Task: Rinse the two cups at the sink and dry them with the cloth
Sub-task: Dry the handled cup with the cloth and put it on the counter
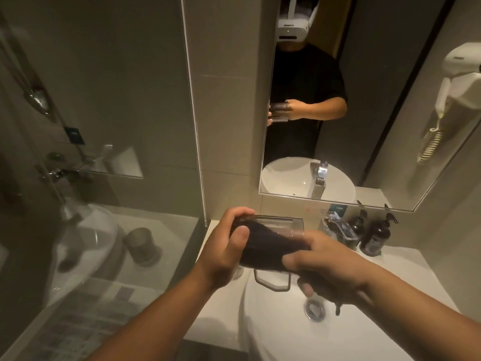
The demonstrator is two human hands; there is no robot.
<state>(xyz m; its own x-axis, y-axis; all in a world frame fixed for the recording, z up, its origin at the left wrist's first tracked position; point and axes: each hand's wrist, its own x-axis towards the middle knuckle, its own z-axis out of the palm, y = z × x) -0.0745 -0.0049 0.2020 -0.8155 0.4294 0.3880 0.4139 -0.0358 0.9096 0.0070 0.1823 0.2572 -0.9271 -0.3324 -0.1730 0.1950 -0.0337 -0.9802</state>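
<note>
Above the white sink basin (pixel 273 329), my left hand (pixel 223 254) grips a clear glass cup (pixel 276 225) held on its side. A dark cloth (pixel 268 248) is stuffed into the cup. My right hand (pixel 328 267) clutches the cloth at the cup's mouth, and a loose end of it hangs down over the basin. Just under the held cup, a second clear cup (pixel 273 281) with a dark angular outline stands at the basin's far rim, partly hidden by my hands.
A drain (pixel 315 310) lies in the basin. The chrome faucet (pixel 341 231) and dark pump bottles (pixel 377 238) stand behind on the right. A mirror (pixel 338 126) is ahead, a glass partition (pixel 104 178) is left, and a hair dryer (pixel 460 82) hangs at the right.
</note>
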